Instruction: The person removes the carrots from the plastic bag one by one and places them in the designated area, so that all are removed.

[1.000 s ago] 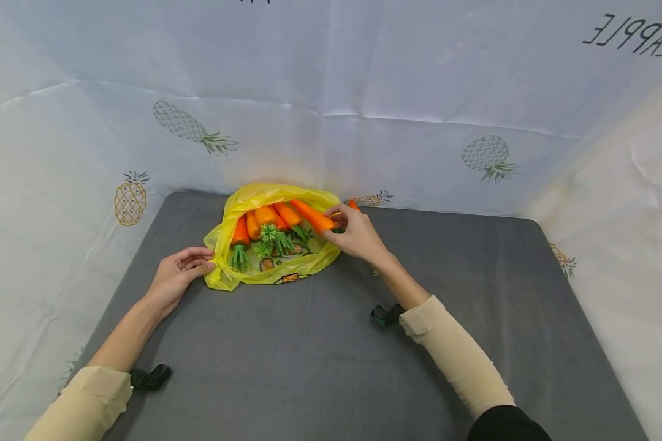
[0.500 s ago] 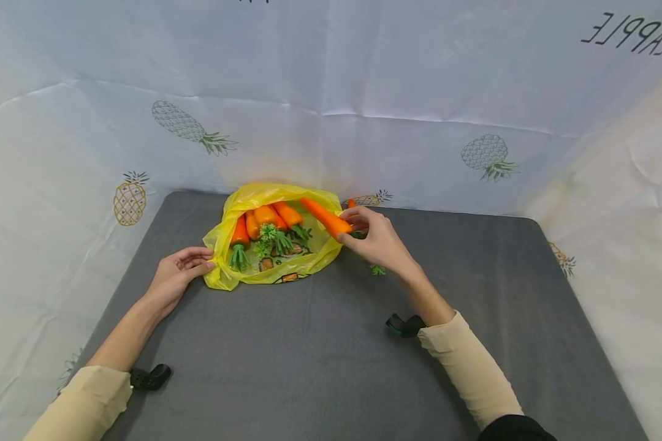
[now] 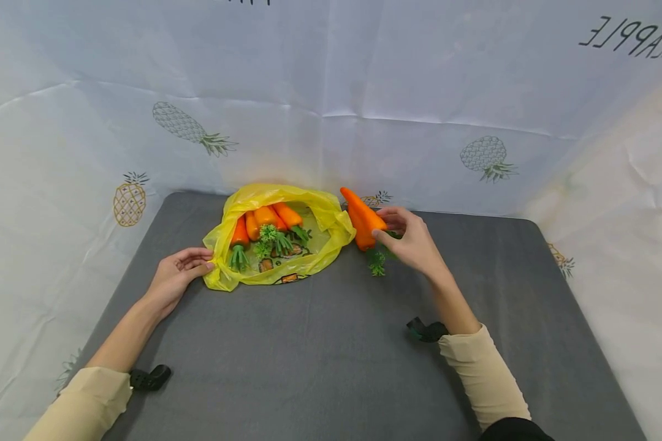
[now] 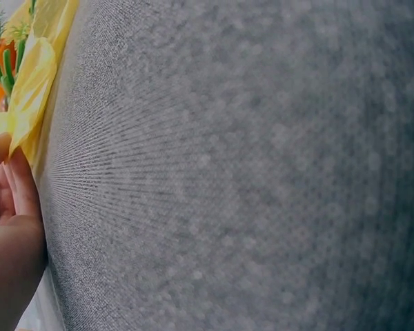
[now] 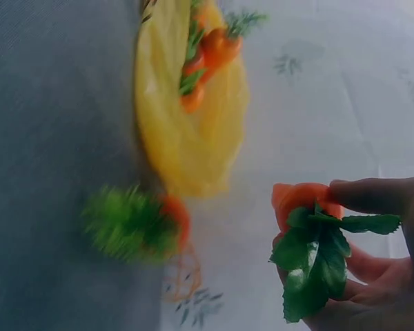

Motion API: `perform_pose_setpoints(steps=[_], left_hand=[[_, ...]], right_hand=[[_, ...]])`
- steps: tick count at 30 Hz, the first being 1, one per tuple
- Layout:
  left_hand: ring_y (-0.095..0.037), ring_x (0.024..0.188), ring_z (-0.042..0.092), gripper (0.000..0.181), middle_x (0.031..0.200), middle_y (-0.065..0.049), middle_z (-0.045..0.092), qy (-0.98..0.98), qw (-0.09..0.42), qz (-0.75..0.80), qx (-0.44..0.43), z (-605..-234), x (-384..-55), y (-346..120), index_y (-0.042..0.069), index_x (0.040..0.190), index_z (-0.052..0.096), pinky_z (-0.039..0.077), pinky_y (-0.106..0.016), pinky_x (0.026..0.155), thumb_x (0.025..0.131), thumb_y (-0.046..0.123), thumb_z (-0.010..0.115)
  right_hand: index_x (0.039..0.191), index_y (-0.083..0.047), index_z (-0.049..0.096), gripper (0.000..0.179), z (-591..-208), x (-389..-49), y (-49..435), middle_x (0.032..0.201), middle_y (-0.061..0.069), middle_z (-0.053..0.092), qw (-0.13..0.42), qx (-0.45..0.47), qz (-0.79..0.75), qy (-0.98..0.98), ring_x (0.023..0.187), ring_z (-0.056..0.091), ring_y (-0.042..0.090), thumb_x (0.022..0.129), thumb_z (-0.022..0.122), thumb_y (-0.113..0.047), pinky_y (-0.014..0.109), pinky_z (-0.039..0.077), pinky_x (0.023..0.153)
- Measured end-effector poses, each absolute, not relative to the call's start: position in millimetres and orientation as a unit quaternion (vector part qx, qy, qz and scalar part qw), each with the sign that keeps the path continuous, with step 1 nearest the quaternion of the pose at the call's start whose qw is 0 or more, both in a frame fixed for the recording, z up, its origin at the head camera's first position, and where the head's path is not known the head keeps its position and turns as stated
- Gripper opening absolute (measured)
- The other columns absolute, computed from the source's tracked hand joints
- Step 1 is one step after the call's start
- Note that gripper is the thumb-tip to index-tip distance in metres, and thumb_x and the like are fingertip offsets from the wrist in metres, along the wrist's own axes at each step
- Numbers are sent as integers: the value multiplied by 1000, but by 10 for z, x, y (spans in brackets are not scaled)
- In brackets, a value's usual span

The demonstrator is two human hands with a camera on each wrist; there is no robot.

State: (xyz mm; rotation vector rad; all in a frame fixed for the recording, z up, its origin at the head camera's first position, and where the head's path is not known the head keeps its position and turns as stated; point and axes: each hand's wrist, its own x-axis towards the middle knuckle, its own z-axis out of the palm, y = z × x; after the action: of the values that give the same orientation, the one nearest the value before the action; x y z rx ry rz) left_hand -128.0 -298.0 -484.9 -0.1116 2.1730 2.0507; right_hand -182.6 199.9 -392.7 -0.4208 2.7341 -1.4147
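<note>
A yellow plastic bag (image 3: 325, 260) lies at the table's far side with its mouth facing me. Several orange carrots (image 3: 265, 215) with green tops are inside. My left hand (image 3: 171, 282) pinches the bag's left edge between thumb and fingers, also visible in the left wrist view. To the right of the bag, my right hand (image 3: 414, 242) grips a carrot (image 3: 362, 208) near its leafy end, its tip pointing up and left. In the right wrist view its broad green leaves (image 5: 314, 262) hang below my fingers. Another carrot (image 3: 365, 241) with a feathery top lies below it, partly covered.
The grey table (image 3: 309, 355) stretches toward me and to the right. A white cloth (image 3: 397, 79) printed with pineapples hangs behind it and at both sides. A black wrist mount (image 3: 150, 378) sits on my left forearm, and another mount (image 3: 427, 331) on my right.
My right hand has drawn the carrot out of the bag and carried it right, over the other carrot. The bag's right edge has spread slightly outward. My left hand has stayed put.
</note>
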Motion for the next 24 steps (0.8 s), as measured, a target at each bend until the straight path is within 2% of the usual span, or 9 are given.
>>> perform_pose_setpoints(steps=[11, 17, 24], left_hand=[[2, 97, 69, 31, 108, 16, 76, 727, 77, 681, -37, -4848, -1283, -2979, 4, 132, 67, 58, -9, 85, 102, 9, 76], [3, 97, 69, 32, 108, 16, 76, 727, 78, 681, -39, -4845, -1280, -2973, 4, 132, 67, 58, -9, 85, 102, 10, 77], [3, 97, 69, 34, 108, 17, 75, 733, 80, 674, -43, -4831, -1280, -2968, 4, 133, 67, 58, -9, 85, 101, 12, 78]], right_hand=[[144, -1, 59, 45, -4124, -1902, 2308, 144, 28, 67, 16, -101, -442, 891, 129, 66, 45, 104, 74, -15, 60, 53, 114], [144, 1, 58, 46, -4210, -1954, 2405, 145, 30, 65, 21, -96, -423, 901, 125, 67, 48, 104, 74, -13, 62, 56, 109], [147, 3, 56, 47, -4314, -2024, 2448, 147, 33, 63, 46, -93, -388, 916, 128, 65, 51, 106, 72, -14, 65, 54, 111]])
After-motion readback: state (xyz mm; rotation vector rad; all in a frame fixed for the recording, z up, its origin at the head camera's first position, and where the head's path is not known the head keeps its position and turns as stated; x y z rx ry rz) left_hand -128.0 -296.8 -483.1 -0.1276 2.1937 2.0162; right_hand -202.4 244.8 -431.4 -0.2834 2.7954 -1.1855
